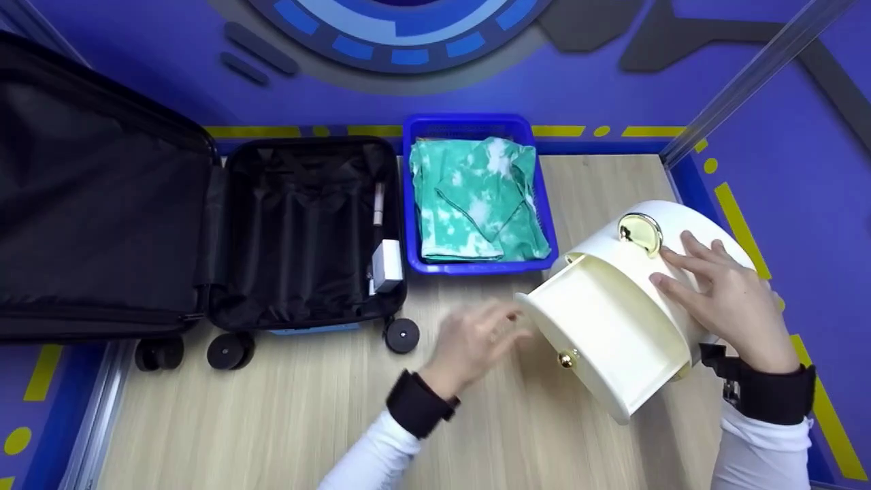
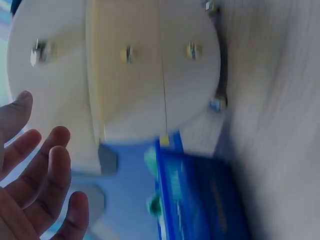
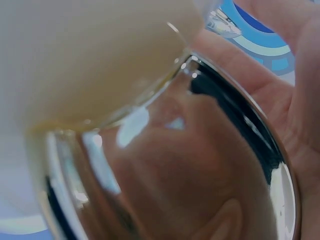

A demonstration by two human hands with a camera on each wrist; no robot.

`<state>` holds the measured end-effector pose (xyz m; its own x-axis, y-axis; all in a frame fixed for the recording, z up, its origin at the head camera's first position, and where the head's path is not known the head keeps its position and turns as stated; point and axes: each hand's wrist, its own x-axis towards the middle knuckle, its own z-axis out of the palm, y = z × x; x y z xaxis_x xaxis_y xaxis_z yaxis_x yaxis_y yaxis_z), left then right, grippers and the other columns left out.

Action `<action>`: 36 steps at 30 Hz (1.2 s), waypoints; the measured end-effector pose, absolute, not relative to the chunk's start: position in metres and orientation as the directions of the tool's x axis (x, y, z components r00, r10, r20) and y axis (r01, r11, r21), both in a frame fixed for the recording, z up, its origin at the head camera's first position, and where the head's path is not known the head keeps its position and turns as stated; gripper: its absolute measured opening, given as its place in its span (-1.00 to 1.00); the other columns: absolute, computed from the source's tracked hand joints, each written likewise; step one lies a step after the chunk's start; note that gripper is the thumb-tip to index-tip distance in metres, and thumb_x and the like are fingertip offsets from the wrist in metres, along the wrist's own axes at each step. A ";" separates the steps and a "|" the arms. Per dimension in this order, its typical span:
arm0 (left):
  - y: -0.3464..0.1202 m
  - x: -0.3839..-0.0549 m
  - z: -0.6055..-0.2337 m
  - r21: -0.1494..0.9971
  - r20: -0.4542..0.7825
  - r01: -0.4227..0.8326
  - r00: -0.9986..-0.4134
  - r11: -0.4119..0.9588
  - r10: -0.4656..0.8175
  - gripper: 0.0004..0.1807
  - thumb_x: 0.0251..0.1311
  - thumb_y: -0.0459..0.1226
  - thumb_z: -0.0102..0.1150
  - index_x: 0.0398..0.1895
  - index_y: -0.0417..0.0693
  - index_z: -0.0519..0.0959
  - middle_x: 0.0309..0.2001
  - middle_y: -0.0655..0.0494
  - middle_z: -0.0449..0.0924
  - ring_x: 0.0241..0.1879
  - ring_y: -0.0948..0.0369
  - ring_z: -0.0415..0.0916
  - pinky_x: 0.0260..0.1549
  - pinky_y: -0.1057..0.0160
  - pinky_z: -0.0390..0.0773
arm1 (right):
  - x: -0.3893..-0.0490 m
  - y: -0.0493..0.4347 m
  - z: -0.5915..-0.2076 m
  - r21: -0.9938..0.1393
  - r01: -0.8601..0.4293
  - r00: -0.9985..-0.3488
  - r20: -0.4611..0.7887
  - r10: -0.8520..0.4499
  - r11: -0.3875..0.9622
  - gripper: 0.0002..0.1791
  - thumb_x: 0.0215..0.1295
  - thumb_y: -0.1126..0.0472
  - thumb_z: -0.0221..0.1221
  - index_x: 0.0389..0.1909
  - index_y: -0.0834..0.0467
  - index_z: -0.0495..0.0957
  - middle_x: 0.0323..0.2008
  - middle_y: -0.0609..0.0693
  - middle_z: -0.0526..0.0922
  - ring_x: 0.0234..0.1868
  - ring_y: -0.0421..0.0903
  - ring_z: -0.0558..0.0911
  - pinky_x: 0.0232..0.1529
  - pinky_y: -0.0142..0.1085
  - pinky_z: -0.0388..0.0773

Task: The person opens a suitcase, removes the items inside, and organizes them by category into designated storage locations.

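Note:
A cream-white storage box (image 1: pixel 694 224) with rounded sides stands at the right of the table, its top drawer (image 1: pixel 599 320) pulled out and bare inside. Gold knobs (image 2: pixel 127 54) dot the drawer fronts in the left wrist view. My right hand (image 1: pixel 735 306) rests with spread, extended fingers on the box, beside a gold-rimmed handle (image 1: pixel 641 233). Shiny gold metal (image 3: pixel 175 165) fills much of the right wrist view, with part of that hand behind it. My left hand (image 1: pixel 473 340), blurred in the head view, is just left of the drawer front, fingers loosely bent and holding nothing.
An opened black suitcase (image 1: pixel 306 231) lies at the left, with a small white box (image 1: pixel 388 264) and a slim pinkish tube (image 1: pixel 378 204) inside. Beside it a blue basket (image 1: pixel 476 267) holds folded green-and-white cloth (image 1: pixel 469 197). Blue panels wall the table.

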<state>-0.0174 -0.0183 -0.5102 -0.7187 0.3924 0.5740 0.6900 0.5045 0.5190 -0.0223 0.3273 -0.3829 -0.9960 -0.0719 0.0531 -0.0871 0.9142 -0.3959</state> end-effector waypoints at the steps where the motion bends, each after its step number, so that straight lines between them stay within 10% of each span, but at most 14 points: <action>1: -0.027 -0.026 -0.510 0.520 0.584 0.678 -0.726 0.519 0.364 -0.70 0.29 -0.02 0.39 -0.08 0.01 0.71 -0.21 0.21 0.74 -0.40 0.30 0.64 -0.42 0.38 0.56 | -0.022 0.327 -0.383 -0.390 -0.092 -0.995 0.058 -0.075 0.916 -0.39 0.38 -0.10 0.34 0.28 0.23 0.61 0.44 0.33 0.39 0.42 0.58 0.23 0.04 0.55 0.32; 8: -0.103 -0.083 -0.506 0.546 0.535 0.503 -0.825 0.670 0.182 -0.64 0.22 -0.05 0.47 -0.04 -0.05 0.71 -0.17 0.09 0.75 -0.30 0.14 0.69 -0.42 0.15 0.65 | -0.022 0.327 -0.383 -0.381 -0.095 -0.995 0.066 -0.076 0.920 -0.38 0.36 -0.10 0.36 0.27 0.24 0.62 0.43 0.34 0.40 0.41 0.60 0.24 -0.02 0.55 0.36; 14: -0.152 -0.114 -0.500 0.585 0.137 0.185 -0.982 0.789 0.129 -0.50 0.27 -0.04 0.43 0.22 0.00 0.61 0.12 -0.02 0.63 0.07 -0.07 0.61 -0.08 -0.14 0.59 | -0.023 0.328 -0.382 -0.385 -0.085 -0.996 0.054 -0.070 0.919 -0.38 0.37 -0.10 0.35 0.29 0.22 0.61 0.44 0.34 0.39 0.42 0.59 0.23 0.04 0.58 0.29; 23: -0.168 -0.139 -0.508 0.523 -0.294 0.055 -0.925 0.851 0.241 -0.04 0.03 -0.03 0.59 0.52 -0.04 0.37 0.46 -0.11 0.37 0.40 -0.18 0.35 0.30 -0.28 0.34 | -0.023 0.328 -0.383 -0.387 -0.057 -0.998 0.028 -0.050 0.920 -0.36 0.37 -0.13 0.34 0.31 0.19 0.59 0.45 0.32 0.37 0.46 0.56 0.19 -0.05 0.60 0.31; 36: -0.166 -0.142 -0.512 0.492 -0.277 0.106 -0.922 0.864 0.271 -0.12 -0.16 -0.16 0.61 0.33 -0.08 0.46 0.10 -0.15 0.57 0.05 -0.10 0.57 0.06 -0.16 0.53 | -0.023 0.328 -0.383 -0.389 -0.084 -0.996 0.051 -0.070 0.917 -0.38 0.38 -0.10 0.34 0.29 0.22 0.60 0.44 0.32 0.39 0.44 0.56 0.23 0.10 0.57 0.26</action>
